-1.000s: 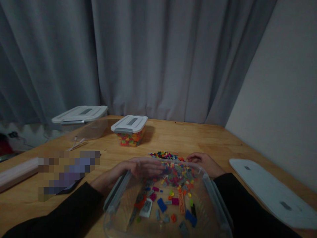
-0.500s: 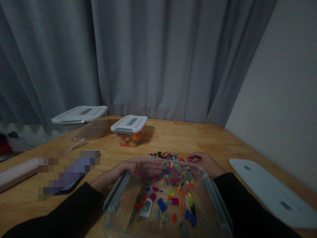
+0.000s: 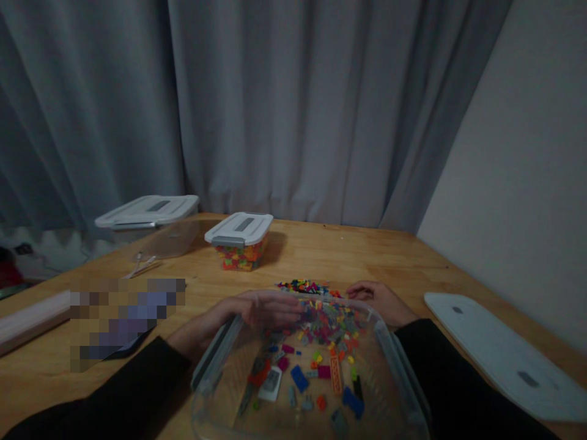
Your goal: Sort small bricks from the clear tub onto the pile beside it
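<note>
1. My left hand (image 3: 270, 310) is held flat, its fingers straight, side by side and pointing right; I see nothing gripped in it, and part of it shows through the clear box (image 3: 402, 366) in front of me
2. My right hand (image 3: 376, 298) is near the far right corner of that box, fingers curled inward; whether they pinch a piece, I cannot tell
3. The pile of bricks (image 3: 305, 286) is on the counter (image 3: 330, 256), between my hands and showing just above the box's far rim
4. Looser pieces, among them an orange brick (image 3: 336, 374) and a blue brick (image 3: 299, 379), show through the clear plastic; I cannot tell whether they lie inside the box or under it
5. Farther off on my left is a small lidded box (image 3: 243, 238) of colourful pieces, and a white lid (image 3: 495, 354) lies flat beyond my right sleeve
</note>
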The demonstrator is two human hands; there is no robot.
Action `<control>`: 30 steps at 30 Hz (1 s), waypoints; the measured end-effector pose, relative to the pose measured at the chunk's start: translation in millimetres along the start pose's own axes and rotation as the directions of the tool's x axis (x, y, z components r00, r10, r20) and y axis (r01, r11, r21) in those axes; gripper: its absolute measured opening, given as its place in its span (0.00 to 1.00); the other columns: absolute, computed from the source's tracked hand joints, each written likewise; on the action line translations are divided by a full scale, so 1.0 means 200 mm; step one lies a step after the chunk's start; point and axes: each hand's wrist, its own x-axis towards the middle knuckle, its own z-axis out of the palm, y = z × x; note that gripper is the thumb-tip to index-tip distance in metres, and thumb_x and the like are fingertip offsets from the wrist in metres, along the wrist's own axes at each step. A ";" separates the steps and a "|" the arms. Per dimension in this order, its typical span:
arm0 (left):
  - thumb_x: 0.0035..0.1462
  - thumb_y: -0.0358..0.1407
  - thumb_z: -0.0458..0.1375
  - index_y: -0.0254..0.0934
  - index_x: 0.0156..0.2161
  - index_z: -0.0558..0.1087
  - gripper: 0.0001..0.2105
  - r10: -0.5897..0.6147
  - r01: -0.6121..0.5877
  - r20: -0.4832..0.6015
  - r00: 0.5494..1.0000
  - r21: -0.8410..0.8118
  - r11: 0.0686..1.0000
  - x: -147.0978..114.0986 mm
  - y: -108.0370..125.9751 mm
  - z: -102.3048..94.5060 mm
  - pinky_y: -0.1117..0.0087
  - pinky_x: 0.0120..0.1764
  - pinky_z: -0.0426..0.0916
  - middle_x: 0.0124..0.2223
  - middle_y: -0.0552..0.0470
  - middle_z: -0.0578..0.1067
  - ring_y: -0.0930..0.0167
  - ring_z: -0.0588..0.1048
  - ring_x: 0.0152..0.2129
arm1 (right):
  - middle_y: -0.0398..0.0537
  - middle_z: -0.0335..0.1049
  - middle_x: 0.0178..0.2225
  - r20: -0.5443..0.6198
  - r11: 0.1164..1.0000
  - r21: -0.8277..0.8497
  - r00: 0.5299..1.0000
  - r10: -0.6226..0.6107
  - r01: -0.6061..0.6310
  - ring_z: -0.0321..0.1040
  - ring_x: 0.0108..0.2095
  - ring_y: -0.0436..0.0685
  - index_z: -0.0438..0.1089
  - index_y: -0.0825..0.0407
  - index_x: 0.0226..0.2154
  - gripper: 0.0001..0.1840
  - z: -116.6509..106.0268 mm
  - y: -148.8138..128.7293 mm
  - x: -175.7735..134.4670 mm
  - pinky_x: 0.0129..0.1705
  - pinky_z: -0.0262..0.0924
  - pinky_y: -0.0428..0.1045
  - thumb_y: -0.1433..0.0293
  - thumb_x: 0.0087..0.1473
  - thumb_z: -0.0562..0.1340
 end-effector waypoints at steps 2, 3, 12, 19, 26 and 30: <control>0.30 0.33 0.56 0.32 0.55 0.77 0.38 -0.008 0.008 -0.008 1.000 -0.006 1.000 0.00 0.00 0.00 0.49 0.65 0.54 0.60 0.40 0.75 0.45 0.65 0.62 | 0.53 0.78 0.37 -0.004 1.000 -0.020 1.000 -0.010 0.010 0.73 0.35 0.55 0.75 0.59 0.40 0.22 0.00 0.00 0.00 0.40 0.65 0.51 0.59 0.47 0.71; 0.31 0.33 0.56 0.32 0.54 0.78 0.38 -0.005 0.005 -0.018 1.000 -0.010 1.000 0.00 0.01 0.01 0.50 0.65 0.56 0.59 0.39 0.76 0.45 0.66 0.62 | 0.53 0.78 0.36 -0.004 1.000 -0.027 1.000 -0.012 0.011 0.73 0.35 0.55 0.75 0.59 0.40 0.22 0.00 0.00 0.00 0.41 0.65 0.51 0.59 0.48 0.70; 0.37 0.38 0.57 0.34 0.53 0.78 0.33 -0.006 0.008 -0.088 0.996 0.023 1.000 0.00 0.00 0.01 0.49 0.63 0.56 0.59 0.39 0.76 0.46 0.69 0.60 | 0.54 0.77 0.35 -0.016 1.000 -0.018 1.000 -0.019 0.019 0.73 0.35 0.57 0.75 0.58 0.40 0.22 -0.01 0.01 0.00 0.42 0.66 0.54 0.59 0.48 0.69; 0.32 0.34 0.56 0.35 0.53 0.79 0.35 -0.005 0.005 -0.037 0.999 0.015 1.000 0.00 0.01 0.02 0.50 0.64 0.56 0.57 0.43 0.78 0.48 0.68 0.61 | 0.55 0.78 0.39 -0.021 0.998 -0.044 0.999 -0.038 0.037 0.74 0.38 0.58 0.75 0.58 0.41 0.21 -0.02 0.01 0.01 0.46 0.67 0.55 0.61 0.48 0.69; 0.29 0.33 0.55 0.33 0.51 0.80 0.36 -0.008 0.007 -0.101 0.995 -0.013 1.000 0.00 0.01 0.04 0.48 0.65 0.55 0.57 0.40 0.78 0.45 0.68 0.60 | 0.55 0.78 0.39 -0.038 0.997 -0.056 0.998 -0.049 0.047 0.75 0.38 0.58 0.74 0.57 0.41 0.22 -0.02 -0.02 0.00 0.46 0.68 0.55 0.58 0.48 0.68; 0.29 0.32 0.55 0.33 0.52 0.80 0.36 -0.004 0.003 -0.091 0.996 -0.021 1.000 0.00 0.02 0.05 0.49 0.65 0.55 0.57 0.40 0.78 0.46 0.68 0.60 | 0.55 0.78 0.37 -0.032 1.000 -0.001 0.999 -0.023 0.023 0.76 0.38 0.58 0.73 0.58 0.45 0.27 -0.01 -0.04 -0.01 0.43 0.69 0.53 0.57 0.47 0.69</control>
